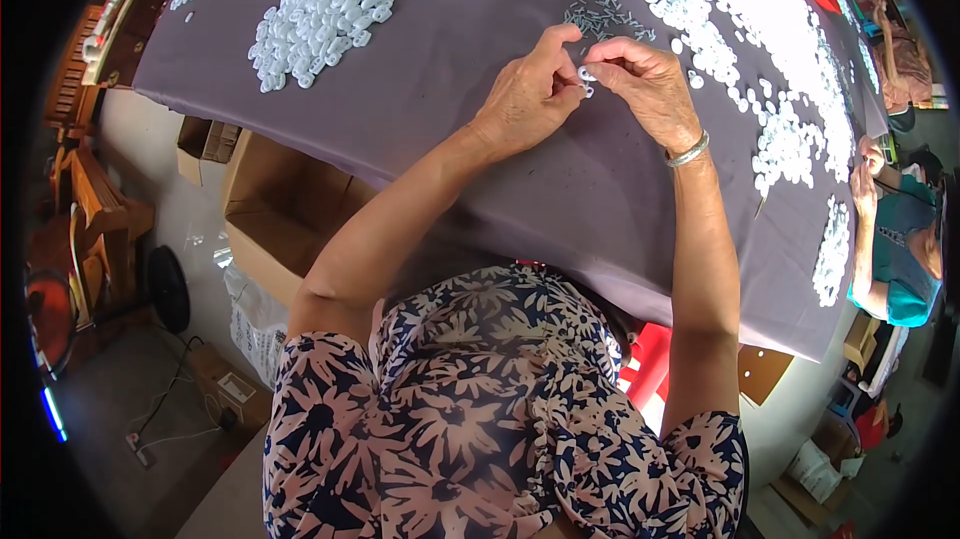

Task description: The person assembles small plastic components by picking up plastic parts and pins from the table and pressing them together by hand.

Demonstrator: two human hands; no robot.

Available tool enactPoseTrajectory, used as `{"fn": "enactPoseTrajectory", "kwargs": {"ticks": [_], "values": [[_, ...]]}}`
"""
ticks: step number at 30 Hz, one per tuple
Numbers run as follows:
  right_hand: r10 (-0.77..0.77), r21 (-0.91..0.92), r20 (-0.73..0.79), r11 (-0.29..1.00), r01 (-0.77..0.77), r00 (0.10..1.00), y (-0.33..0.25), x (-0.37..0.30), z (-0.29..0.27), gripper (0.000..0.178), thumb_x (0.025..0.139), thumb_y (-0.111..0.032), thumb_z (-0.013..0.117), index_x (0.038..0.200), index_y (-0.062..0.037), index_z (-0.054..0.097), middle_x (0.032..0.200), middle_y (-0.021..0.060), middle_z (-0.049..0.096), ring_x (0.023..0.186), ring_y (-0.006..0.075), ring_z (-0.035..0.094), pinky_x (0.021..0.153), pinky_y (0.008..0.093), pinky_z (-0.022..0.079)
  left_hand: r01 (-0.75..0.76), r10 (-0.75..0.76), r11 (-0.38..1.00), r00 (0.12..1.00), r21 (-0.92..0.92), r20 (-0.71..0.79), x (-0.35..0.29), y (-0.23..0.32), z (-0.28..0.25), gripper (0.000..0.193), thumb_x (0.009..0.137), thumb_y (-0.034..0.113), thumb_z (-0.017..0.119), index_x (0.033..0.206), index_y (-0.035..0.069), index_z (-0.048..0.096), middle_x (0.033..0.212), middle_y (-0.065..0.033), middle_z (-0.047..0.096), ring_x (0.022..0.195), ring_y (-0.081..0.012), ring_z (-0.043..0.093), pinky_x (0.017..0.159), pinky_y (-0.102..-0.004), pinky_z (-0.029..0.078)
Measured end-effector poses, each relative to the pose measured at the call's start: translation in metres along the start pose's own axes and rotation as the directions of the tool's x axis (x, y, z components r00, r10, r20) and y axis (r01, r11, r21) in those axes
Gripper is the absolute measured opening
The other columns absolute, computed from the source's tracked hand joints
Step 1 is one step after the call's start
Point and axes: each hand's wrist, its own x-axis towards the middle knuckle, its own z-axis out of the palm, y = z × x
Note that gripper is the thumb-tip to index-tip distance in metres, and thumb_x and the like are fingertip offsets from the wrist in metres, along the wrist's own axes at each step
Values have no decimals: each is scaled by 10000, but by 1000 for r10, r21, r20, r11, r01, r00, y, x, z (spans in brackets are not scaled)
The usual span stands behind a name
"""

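grey-purple tablecloth (575, 204), open toward near edge | hands (532, 91) pinching small white pieces (588, 92) | white heap (325, 17) well left

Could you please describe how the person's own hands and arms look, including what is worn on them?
The left hand and right hand wear no gloves. A silver-coloured bracelet circles the right wrist; the left wrist is bare. The short sleeves are dark navy with large pale-pink flowers.

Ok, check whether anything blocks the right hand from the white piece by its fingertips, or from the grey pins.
Nothing visible does: the right hand has the white piece at its fingertips, the left hand is close beside it, and the grey pins lie just beyond both hands.
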Motion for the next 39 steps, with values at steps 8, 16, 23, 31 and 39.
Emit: {"fn": "enactPoseTrajectory", "kwargs": {"ticks": [8, 16, 23, 31, 39], "values": [[6, 9, 24, 1000, -6, 1000, -3, 0, -1, 112, 870, 6, 617, 961, -34, 668, 835, -33, 627, 736, 41, 522, 658, 200, 436, -36, 36, 999, 999, 5, -28, 1, -4, 2, 525, 802, -1, 619, 1254, 60, 362, 775, -72, 625, 678, -235, 633, 645, -340, 503], [-56, -68, 68, 996, 61, 996, -4, -1, -2, 105, 874, 1, 611, 957, -40, 661, 850, -42, 628, 717, 37, 506, 640, 190, 425, 31, -31, 998, 1000, -62, -3, 0, 1, -1, 515, 839, 26, 635, 1290, 46, 388, 812, -21, 593, 738, -111, 560, 678, -260, 456], [42, 6, 104, 999, -43, 994, -3, -1, -3, 89, 877, -18, 621, 949, -53, 658, 854, -45, 627, 742, 29, 540, 645, 192, 453, 53, -54, 992, 999, -113, -8, -1, 1, -1, 521, 845, 13, 624, 1299, 45, 370, 814, -17, 582, 732, -99, 551, 680, -248, 450], [11, -30, 117, 1000, -7, 993, -1, -1, -2, 47, 879, -33, 630, 915, -45, 656, 836, -34, 634, 727, 38, 546, 646, 197, 465, 97, -97, 992, 995, -85, 8, -1, 4, -3, 532, 847, 11, 618, 1306, 43, 352, 815, -21, 577, 745, -99, 546, 697, -246, 449], [26, 44, 136, 998, -33, 990, -2, -1, 0, 88, 831, 6, 653, 908, -37, 647, 791, -34, 617, 691, 38, 547, 624, 197, 476, 93, -92, 993, 996, -76, 18, -1, 1, -4, 575, 843, 11, 624, 1331, 34, 322, 822, -22, 585, 750, -97, 546, 709, -243, 449]]}}
